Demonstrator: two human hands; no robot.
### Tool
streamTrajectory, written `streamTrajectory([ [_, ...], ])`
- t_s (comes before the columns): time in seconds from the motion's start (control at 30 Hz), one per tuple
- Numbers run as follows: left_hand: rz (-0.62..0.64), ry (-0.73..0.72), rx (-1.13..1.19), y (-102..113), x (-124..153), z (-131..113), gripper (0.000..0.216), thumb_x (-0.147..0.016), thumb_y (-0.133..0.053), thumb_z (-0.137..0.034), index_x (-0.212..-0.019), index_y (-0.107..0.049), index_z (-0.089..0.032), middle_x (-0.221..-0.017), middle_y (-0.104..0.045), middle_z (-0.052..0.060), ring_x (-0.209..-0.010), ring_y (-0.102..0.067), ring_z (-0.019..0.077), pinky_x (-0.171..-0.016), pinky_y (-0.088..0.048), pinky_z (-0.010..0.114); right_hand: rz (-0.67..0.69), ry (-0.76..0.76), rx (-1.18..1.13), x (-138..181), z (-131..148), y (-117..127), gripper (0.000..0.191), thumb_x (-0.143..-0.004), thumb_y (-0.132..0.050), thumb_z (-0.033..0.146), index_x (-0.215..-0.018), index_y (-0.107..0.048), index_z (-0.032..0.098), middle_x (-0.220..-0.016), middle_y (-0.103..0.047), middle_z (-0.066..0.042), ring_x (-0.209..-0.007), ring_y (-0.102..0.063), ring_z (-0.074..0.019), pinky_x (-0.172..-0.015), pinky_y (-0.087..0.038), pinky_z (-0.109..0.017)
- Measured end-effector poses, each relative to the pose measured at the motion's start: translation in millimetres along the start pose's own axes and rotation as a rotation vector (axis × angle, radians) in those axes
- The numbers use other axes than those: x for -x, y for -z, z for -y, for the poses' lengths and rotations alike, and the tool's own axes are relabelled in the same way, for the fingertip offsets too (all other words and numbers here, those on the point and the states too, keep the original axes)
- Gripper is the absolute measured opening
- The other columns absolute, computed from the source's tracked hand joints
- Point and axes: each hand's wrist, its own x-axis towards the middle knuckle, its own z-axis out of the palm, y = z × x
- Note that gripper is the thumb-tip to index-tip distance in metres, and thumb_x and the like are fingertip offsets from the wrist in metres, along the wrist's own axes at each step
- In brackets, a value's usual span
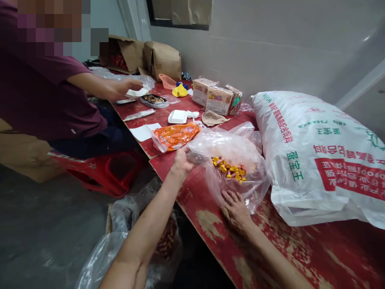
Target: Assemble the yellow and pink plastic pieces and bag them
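1. Pinching the rim of the clear plastic bag [237, 160], the left hand [183, 161] held its grip closed there; the right hand [236, 206] lay open-fingered against the bag's near side on the red counter [300, 249].
2. The small yellow and red pieces [230, 169] sat loose inside; a slack rim near the counter edge could probably have spilled them.

The table [315, 249] is red, its paint worn through in pale tan patches along the near edge. The clear plastic bag [237, 160] holds small yellow and red pieces [230, 168]. Left of it lies an orange packet [176, 135] with white marks. To the right, the big sack [319, 156] is white, printed with green characters, red characters and a red block with white lettering. Farther off sit a white foam box [178, 116], a yellow object [179, 91], a pink basin [167, 81] and brown cardboard boxes [162, 59]. The co-worker's shirt [39, 88] at far left is maroon; the stool [105, 172] beneath is red.
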Motion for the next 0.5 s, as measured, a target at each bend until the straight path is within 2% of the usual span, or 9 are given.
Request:
streamTrajectory([
  [0.13,-0.276,-0.335,-0.353,26,-1,-6,0.011,-0.068,-0.052,-0.016,-0.073,-0.061,-0.011,-0.059,-0.060,0.004,-0.062,-0.061,0.0193,-0.064,-0.053,0.033,-0.083,-0.101,0.072,0,-28,-11,0.033,-0.090,-0.046,0.025,-0.119,-0.059,0.018,-0.132,-0.052,-0.010,-0.116,-0.045,-0.0274,-0.094,-0.036,-0.043],
  [0.27,-0.444,-0.486,-0.516,66,31,-1,0.012,-0.064,-0.057,-0.015,-0.076,-0.058,-0.013,-0.069,-0.058,0.002,-0.071,-0.058,0.0179,-0.073,-0.050,0.034,-0.130,-0.030,0.042,9,-30,-2,0.037,-0.090,-0.046,0.027,-0.124,-0.054,0.015,-0.132,-0.050,-0.015,-0.120,-0.044,-0.0261,-0.098,-0.035,-0.044],
  [0.3,-0.480,-0.576,-0.581,72,45,3,0.019,-0.063,-0.059,-0.015,-0.082,-0.058,-0.014,-0.077,-0.058,0.002,-0.076,-0.057,0.0179,-0.078,-0.048,0.034,-0.148,0.000,0.020,13,-29,4,0.039,-0.090,-0.045,0.028,-0.126,-0.052,0.014,-0.134,-0.048,-0.016,-0.122,-0.043,-0.0259,-0.100,-0.034,-0.044],
  [0.37,-0.495,-0.911,-0.815,77,75,21,0.034,-0.063,-0.062,-0.016,-0.096,-0.057,-0.016,-0.095,-0.058,0.005,-0.090,-0.056,0.0196,-0.087,-0.044,0.036,-0.208,0.024,-0.009,17,-30,16,0.044,-0.091,-0.044,0.029,-0.132,-0.045,0.014,-0.137,-0.044,-0.016,-0.125,-0.039,-0.0260,-0.101,-0.032,-0.045],
  [0.4,-0.421,-1.125,-0.978,75,88,33,0.037,-0.066,-0.062,-0.016,-0.102,-0.056,-0.017,-0.102,-0.057,0.006,-0.096,-0.055,0.0205,-0.090,-0.043,0.037,-0.247,-0.001,-0.006,17,-33,21,0.047,-0.091,-0.044,0.029,-0.135,-0.041,0.014,-0.139,-0.042,-0.016,-0.126,-0.037,-0.0264,-0.101,-0.032,-0.045],
  [0.43,-0.272,-1.323,-1.141,70,98,48,0.036,-0.069,-0.060,-0.016,-0.105,-0.056,-0.018,-0.105,-0.057,0.007,-0.100,-0.054,0.0213,-0.092,-0.042,0.038,-0.281,-0.055,0.012,17,-37,24,0.049,-0.091,-0.043,0.029,-0.137,-0.038,0.015,-0.140,-0.041,-0.015,-0.126,-0.036,-0.0270,-0.099,-0.032,-0.045],
  [0.47,-0.051,-1.447,-1.293,63,105,64,0.033,-0.073,-0.057,-0.015,-0.106,-0.056,-0.018,-0.105,-0.058,0.008,-0.103,-0.054,0.0216,-0.093,-0.042,0.038,-0.298,-0.124,0.042,16,-41,25,0.050,-0.091,-0.042,0.029,-0.139,-0.036,0.014,-0.140,-0.041,-0.016,-0.126,-0.036,-0.0277,-0.097,-0.032,-0.044],
  [0.5,0.186,-1.490,-1.425,55,107,80,0.029,-0.077,-0.053,-0.014,-0.106,-0.056,-0.018,-0.106,-0.059,0.008,-0.106,-0.053,0.0217,-0.094,-0.041,0.038,-0.290,-0.193,0.077,15,-45,25,0.050,-0.092,-0.041,0.030,-0.139,-0.035,0.013,-0.138,-0.043,-0.016,-0.123,-0.038,-0.0283,-0.095,-0.033,-0.044],
])
